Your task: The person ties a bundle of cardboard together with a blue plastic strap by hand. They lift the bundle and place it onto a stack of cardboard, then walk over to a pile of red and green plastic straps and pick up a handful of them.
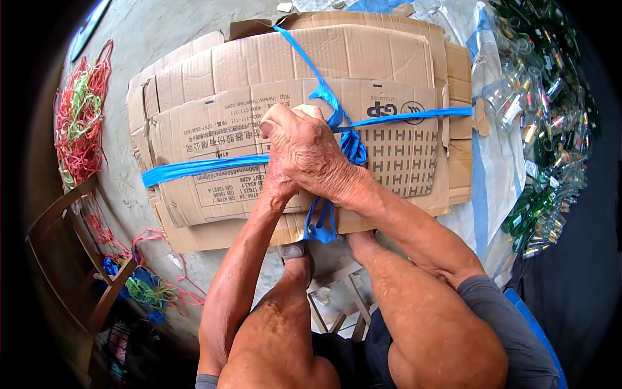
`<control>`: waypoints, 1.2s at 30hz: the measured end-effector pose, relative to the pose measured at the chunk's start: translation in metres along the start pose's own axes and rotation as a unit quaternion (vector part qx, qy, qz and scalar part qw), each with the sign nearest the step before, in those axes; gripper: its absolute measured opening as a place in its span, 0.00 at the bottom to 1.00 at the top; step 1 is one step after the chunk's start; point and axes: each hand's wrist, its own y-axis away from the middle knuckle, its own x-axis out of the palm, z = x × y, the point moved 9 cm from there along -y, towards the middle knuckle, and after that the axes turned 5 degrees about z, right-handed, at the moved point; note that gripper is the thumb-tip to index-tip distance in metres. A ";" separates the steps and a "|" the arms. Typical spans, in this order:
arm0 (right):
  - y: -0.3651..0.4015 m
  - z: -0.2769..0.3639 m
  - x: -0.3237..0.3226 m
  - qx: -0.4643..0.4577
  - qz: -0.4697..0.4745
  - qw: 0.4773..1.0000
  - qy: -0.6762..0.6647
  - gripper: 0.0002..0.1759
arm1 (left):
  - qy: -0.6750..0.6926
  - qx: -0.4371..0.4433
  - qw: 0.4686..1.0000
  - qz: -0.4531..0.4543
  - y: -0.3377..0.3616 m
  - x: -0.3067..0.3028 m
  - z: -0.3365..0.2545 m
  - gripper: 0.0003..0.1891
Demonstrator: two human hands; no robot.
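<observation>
My left hand (277, 139) and my right hand (317, 152) are closed and pressed together over a flat stack of cardboard (246, 107). Blue plastic strap (207, 168) runs into my hands from the left, and my fingers are wrapped about it; the part inside the grip is hidden. Beside my right hand lies a bunched blue knot (353, 148), with strap leading to the right and top edges of the stack. A loose blue end hangs at the near edge. Printed text and symbols show on the top sheet.
Tangled red and green string (83, 117) lies on the concrete floor at left, near a wooden chair (71, 259). More string (152, 288) is beside it. Many green and clear glass bottles (544, 129) are heaped at right on a white-and-blue sheet (483, 168). My feet are against the stack's near edge.
</observation>
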 end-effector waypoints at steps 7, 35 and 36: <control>0.000 0.008 -0.035 -0.130 0.025 0.991 0.011 0.18 | 0.086 -0.036 0.995 -0.030 0.007 0.000 0.005 0.12; 0.064 -0.095 -0.083 0.224 0.088 0.967 -0.081 0.09 | -0.211 -0.080 0.974 0.018 -0.017 -0.016 -0.015 0.16; 0.068 -0.096 -0.078 0.247 0.099 0.952 -0.152 0.09 | -0.202 -0.087 0.975 0.036 -0.020 -0.014 -0.011 0.15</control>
